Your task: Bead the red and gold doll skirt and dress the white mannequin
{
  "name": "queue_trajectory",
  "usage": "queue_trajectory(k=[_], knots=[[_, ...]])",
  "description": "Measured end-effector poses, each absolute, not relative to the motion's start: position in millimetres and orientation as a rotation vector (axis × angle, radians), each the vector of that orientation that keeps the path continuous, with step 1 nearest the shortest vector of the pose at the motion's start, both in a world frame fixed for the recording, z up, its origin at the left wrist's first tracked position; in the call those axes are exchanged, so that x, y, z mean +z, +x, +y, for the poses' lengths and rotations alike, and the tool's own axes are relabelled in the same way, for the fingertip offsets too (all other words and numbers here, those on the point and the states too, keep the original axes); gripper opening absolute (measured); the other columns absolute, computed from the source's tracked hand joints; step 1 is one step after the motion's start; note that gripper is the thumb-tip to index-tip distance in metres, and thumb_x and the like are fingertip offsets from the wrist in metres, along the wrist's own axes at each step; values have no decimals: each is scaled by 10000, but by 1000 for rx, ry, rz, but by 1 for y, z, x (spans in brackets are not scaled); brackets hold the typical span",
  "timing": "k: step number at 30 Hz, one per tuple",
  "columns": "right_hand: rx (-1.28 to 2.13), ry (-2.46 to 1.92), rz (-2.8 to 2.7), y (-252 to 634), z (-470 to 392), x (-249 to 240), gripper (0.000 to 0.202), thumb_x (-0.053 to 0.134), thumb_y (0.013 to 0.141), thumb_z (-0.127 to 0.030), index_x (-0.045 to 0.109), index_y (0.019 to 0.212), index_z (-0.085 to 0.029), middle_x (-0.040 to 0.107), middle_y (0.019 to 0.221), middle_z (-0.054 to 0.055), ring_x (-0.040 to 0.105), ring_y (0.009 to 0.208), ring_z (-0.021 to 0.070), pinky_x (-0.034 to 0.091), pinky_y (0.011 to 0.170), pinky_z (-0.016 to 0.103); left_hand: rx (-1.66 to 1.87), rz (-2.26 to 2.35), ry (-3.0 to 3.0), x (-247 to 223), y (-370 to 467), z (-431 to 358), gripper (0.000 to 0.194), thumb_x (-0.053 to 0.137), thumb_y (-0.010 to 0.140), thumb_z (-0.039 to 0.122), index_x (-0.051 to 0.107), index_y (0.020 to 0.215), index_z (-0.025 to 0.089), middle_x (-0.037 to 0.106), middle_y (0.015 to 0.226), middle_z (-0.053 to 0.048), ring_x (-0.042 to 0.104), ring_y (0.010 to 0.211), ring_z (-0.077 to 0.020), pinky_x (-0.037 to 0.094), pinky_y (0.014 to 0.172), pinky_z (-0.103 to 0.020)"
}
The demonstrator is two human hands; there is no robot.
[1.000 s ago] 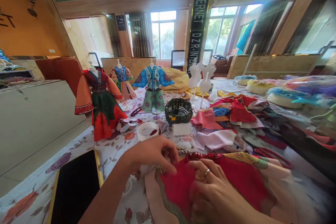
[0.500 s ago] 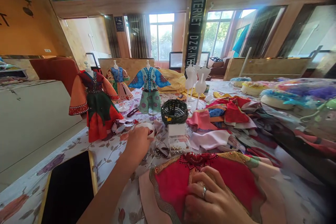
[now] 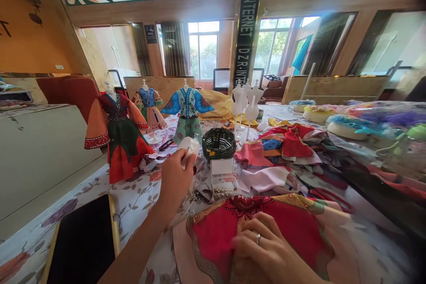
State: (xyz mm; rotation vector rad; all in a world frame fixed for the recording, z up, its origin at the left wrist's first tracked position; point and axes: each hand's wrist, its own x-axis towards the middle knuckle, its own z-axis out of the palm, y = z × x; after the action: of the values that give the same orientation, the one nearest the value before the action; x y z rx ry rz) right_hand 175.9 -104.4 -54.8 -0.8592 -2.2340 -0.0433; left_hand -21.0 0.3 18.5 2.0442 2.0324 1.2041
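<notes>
My left hand (image 3: 177, 177) is closed on a white roll of tape (image 3: 190, 144), lifted and tilted just in front of the dark woven basket (image 3: 219, 143). My right hand (image 3: 266, 248), with a ring on one finger, lies over a small red garment piece (image 3: 213, 235) with patterned gold-brown borders. Its fingers are curled together, and whatever is under the fingertips is hidden. Between the hands and the basket sits a clear open box (image 3: 225, 182) with small beads in it. Loose beaded strands lie left of the box.
A phone (image 3: 81, 239) with a yellow case lies at left. Dressed miniature forms, one in a red-green dress (image 3: 124, 142), stand behind. Bare white mannequins (image 3: 251, 102) stand past the basket. Cloth pieces (image 3: 293, 142) are heaped at right, beside feathery trimmed items (image 3: 349, 126).
My left hand has raised the tape roll from the tabletop and tipped it up. My right hand stays on the red garment piece, its fingers shifted slightly.
</notes>
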Motion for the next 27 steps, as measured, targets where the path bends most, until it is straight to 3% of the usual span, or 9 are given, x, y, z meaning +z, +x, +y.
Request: queue_trajectory(k=[4,8,12,19,21,25,27], knots=[[314,-1042,-2224,176,-98,-36,187,534,836,-142,532,996,-238,710,757,-52,623,754,157,421,783,336,1347,1875,1993,19,-14,-7,232,475,832,353,608,778,170,656,712,-2,588,676,-156,407,634,-241],[498,-1060,-1968,178,-77,-7,222,486,868,-185,526,1079,-239,695,818,-6,631,728,152,489,679,307,1524,1498,1917,18,-8,-14,232,491,835,372,601,784,174,644,733,2,580,701,-137,434,625,-209],[471,-1058,-1778,186,-52,18,261,491,882,-303,550,1129,-242,658,935,32,622,780,154,515,673,306,1555,1330,1912,16,-3,-21,222,528,834,386,624,816,187,670,746,7,591,680,-132,446,608,-204],[380,-1029,-1694,182,-37,32,476,646,769,-398,506,1197,-243,616,1002,51,594,859,196,502,781,396,1549,1237,2115,9,3,-27,124,626,775,311,687,794,205,710,706,29,619,617,-121,461,604,-202],[392,-1024,-1665,180,-36,31,454,663,755,-391,524,1153,-224,606,972,55,594,838,198,508,760,399,1546,1203,2151,8,5,-29,98,650,753,292,700,772,211,719,686,34,618,578,-117,465,578,-197],[221,-897,-1695,182,-37,29,62,646,789,-271,628,813,-217,606,912,31,596,855,174,502,738,333,1532,1153,2191,7,7,-32,53,679,724,249,727,735,231,725,657,56,603,522,-102,463,541,-180],[88,-789,-1759,184,-40,29,76,613,823,-202,644,755,-218,627,868,15,604,828,147,493,707,288,1502,1146,2174,6,8,-32,68,670,726,235,738,735,238,724,654,62,601,516,-102,461,527,-177]])
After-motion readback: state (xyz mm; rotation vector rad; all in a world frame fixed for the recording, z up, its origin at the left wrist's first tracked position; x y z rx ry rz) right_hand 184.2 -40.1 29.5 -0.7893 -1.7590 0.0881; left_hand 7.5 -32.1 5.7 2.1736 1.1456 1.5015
